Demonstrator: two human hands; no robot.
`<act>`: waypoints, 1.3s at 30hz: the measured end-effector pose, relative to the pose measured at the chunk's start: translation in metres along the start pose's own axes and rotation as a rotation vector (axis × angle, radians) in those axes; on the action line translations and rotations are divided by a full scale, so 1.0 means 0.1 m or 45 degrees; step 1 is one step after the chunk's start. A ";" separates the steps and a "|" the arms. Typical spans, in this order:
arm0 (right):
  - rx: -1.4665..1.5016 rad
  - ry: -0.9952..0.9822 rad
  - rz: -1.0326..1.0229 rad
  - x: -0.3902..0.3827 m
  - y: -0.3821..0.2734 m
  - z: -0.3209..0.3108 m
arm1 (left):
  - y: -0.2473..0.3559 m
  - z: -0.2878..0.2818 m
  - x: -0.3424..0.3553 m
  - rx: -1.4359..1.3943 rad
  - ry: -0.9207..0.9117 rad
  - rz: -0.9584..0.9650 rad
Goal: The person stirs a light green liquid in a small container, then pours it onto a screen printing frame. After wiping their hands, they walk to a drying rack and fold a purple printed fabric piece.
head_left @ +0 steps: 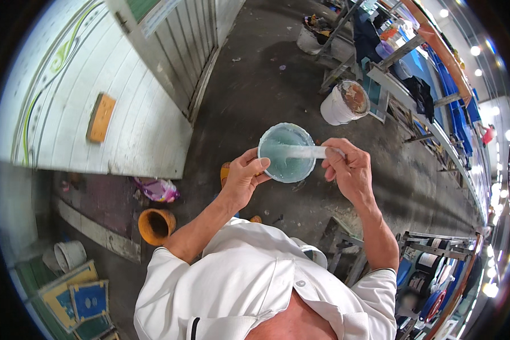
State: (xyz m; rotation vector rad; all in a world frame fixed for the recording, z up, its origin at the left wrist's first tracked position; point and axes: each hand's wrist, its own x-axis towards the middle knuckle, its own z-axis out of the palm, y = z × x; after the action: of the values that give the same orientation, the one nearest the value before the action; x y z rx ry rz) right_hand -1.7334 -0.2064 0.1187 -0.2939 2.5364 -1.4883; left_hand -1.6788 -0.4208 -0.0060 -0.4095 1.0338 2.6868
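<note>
In front of my chest, my left hand [241,180] grips a round translucent tub [289,171] by its left rim, thumb over the edge and fingers beneath. Pale blue-green, wet-looking material coats or fills its inside. My right hand [350,169] is closed around one end of a flat whitish stirring stick [310,152]. The stick reaches leftward over the rim, and its far end lies in the tub against the green material. How deep that end sits, I cannot tell.
A white bucket [335,109] with brown crust on top stands ahead right, beside a long workbench [430,127]. An orange bucket [152,228] and a pink-purple bag [160,191] are on the left. White panelling [147,127] rises far left. Printing-type frames [90,300] lean lower left.
</note>
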 end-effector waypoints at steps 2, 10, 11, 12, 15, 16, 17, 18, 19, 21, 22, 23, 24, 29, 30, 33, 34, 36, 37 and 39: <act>-0.305 0.127 -0.306 0.32 -0.10 -0.01 | 0.21 0.00 0.30 0.017 0.005 -0.023; -0.692 0.033 -0.384 1.30 -0.42 -0.09 | 0.97 -0.03 1.35 0.087 -0.041 -0.092; -0.596 -0.007 -0.241 1.40 -0.42 -0.10 | 1.04 -0.02 1.46 0.098 -0.032 -0.095; -0.492 -0.042 -0.098 1.50 -0.42 -0.08 | 1.09 -0.03 1.56 0.088 -0.028 -0.110; -0.032 -0.033 0.307 1.88 -0.44 0.06 | 1.21 -0.04 1.87 0.067 -0.015 -0.133; 0.110 -0.020 0.422 2.01 -0.44 0.09 | 1.26 -0.03 1.97 0.067 -0.016 -0.131; 0.179 0.011 0.405 2.14 -0.41 0.08 | 1.31 -0.01 2.07 0.066 -0.015 -0.127; 0.111 0.059 0.292 2.26 -0.35 0.04 | 1.35 0.01 2.17 0.066 -0.024 -0.123; 0.042 0.106 0.178 2.39 -0.28 -0.02 | 1.38 0.04 2.27 0.065 -0.033 -0.117; -0.237 0.210 -0.123 2.66 -0.22 -0.14 | 1.43 0.09 2.49 0.064 -0.039 -0.097; -0.363 0.228 -0.303 2.81 -0.19 -0.20 | 1.45 0.11 2.60 0.064 -0.037 -0.084; -0.488 0.246 -0.484 2.95 -0.14 -0.28 | 1.47 0.14 2.71 0.063 -0.035 -0.070; -0.608 0.259 -0.671 3.10 -0.12 -0.37 | 1.48 0.18 2.82 0.057 -0.032 -0.051; -0.499 -0.041 -0.504 3.62 0.05 -0.80 | 1.50 0.44 3.40 0.027 0.050 0.031; -0.382 -0.097 -0.331 3.72 0.07 -0.87 | 1.50 0.50 3.51 0.029 0.057 0.040; -0.048 -0.187 0.055 4.04 0.11 -0.98 | 1.54 0.65 3.82 0.034 0.055 0.059; 0.053 -0.167 0.089 4.14 0.15 -0.96 | 1.57 0.70 3.90 0.033 0.042 0.064; 0.087 -0.085 0.020 4.37 0.18 -1.03 | 1.65 0.79 4.09 0.030 0.011 0.085; 0.019 -0.023 -0.084 4.50 0.18 -1.07 | 1.70 0.83 4.18 0.027 -0.008 0.101; -0.157 0.088 -0.272 4.77 0.16 -1.14 | 1.79 0.87 4.37 0.027 -0.029 0.116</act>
State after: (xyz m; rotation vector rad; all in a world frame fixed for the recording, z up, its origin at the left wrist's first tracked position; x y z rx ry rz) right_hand -2.2239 -0.2286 0.1308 -0.5574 2.7306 -1.4365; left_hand -2.1584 -0.4411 0.0178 -0.3349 1.0991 2.7511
